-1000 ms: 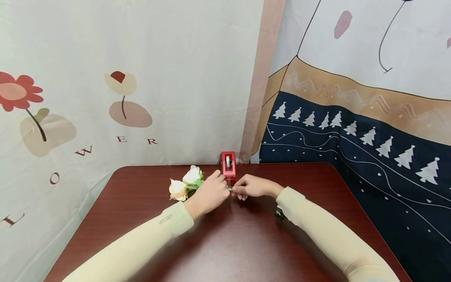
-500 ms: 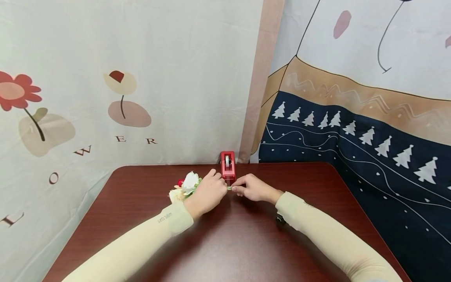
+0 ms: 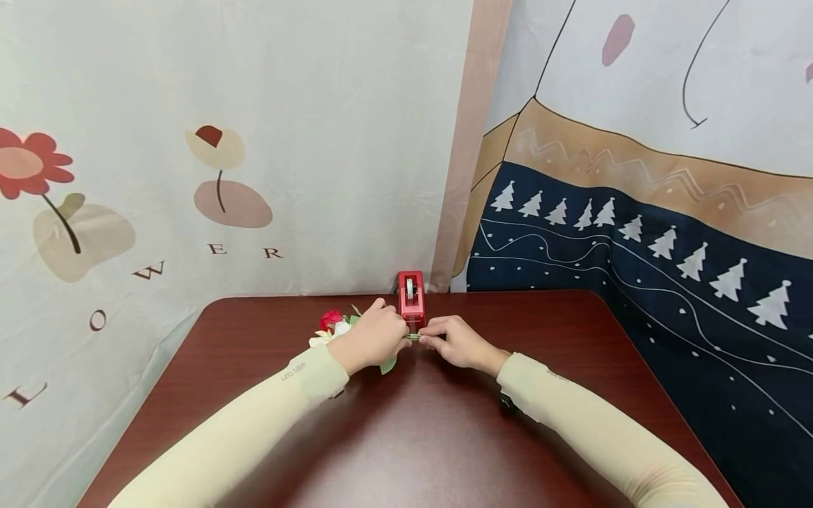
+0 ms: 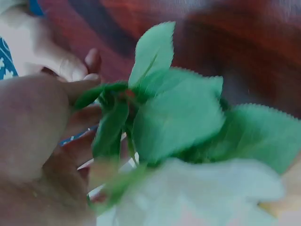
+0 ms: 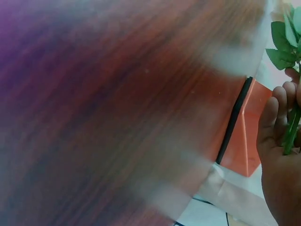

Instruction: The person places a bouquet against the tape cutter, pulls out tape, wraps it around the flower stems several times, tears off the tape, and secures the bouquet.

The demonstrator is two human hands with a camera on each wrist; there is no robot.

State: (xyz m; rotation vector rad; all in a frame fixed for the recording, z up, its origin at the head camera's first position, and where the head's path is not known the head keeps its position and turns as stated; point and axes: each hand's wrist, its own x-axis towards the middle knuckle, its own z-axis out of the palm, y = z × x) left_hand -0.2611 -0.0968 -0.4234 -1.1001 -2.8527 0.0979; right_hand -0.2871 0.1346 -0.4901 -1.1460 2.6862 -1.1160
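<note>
My left hand [image 3: 375, 335] grips a bunch of artificial flowers by the stems, blooms to the left. A red rose [image 3: 330, 319] and a white rose [image 3: 341, 328] show beyond that hand, with a paler bloom partly hidden. Green leaves [image 4: 178, 117] and blurred white petals [image 4: 202, 193] fill the left wrist view. With thumb and fingers, my right hand [image 3: 460, 346] pinches the green stem ends [image 3: 413, 336]. Just behind the stems stands a red tape dispenser [image 3: 411, 300] with a roll in it. Something clear seems to stretch from its front to the stems.
The dark red-brown table [image 3: 413, 437] has rounded far corners. A pale printed cloth [image 3: 356, 141] hangs right behind its far edge, and a navy cloth with white trees [image 3: 635, 282] hangs on the right. A dark band sits at the right wrist.
The bunch has turned in my hands: the red rose has come into view, the white one is more covered, and a leaf now shows below my left hand. Both hands stay near the dispenser.
</note>
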